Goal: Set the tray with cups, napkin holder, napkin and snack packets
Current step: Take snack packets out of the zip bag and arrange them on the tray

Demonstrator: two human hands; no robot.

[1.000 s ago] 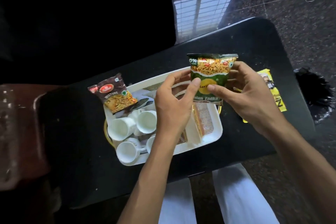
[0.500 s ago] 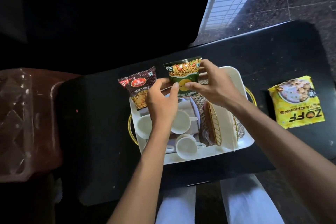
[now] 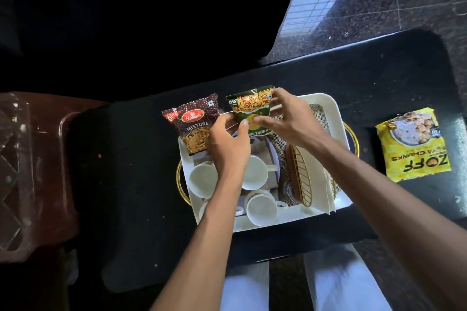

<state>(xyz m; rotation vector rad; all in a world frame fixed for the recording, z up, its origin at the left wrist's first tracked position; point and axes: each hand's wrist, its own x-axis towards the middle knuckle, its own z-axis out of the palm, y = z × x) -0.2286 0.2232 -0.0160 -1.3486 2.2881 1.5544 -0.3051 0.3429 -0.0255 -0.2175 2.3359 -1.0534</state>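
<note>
A white tray [image 3: 326, 102] with gold handles sits on the black table. Both hands hold a green snack packet [image 3: 249, 108] upright at the tray's far edge: my left hand [image 3: 227, 144] pinches its lower left, my right hand [image 3: 290, 118] grips its right side. A brown "Mixture" packet [image 3: 194, 124] leans at the tray's far left corner. Several white cups [image 3: 261, 209] lie in the tray's left half. A gold wire napkin holder [image 3: 300, 174] with a white napkin [image 3: 328, 192] stands in the right half.
A yellow soya chunks packet [image 3: 414, 144] lies on the table to the right of the tray. A brown plastic chair [image 3: 32, 171] stands at the left. Dark polished floor lies beyond the table [image 3: 131, 184]; my white-trousered legs are below.
The green packet has moved down and left, from above the tray's middle to its far edge beside the brown packet. The camera view shifted, bringing the yellow packet fully into sight.
</note>
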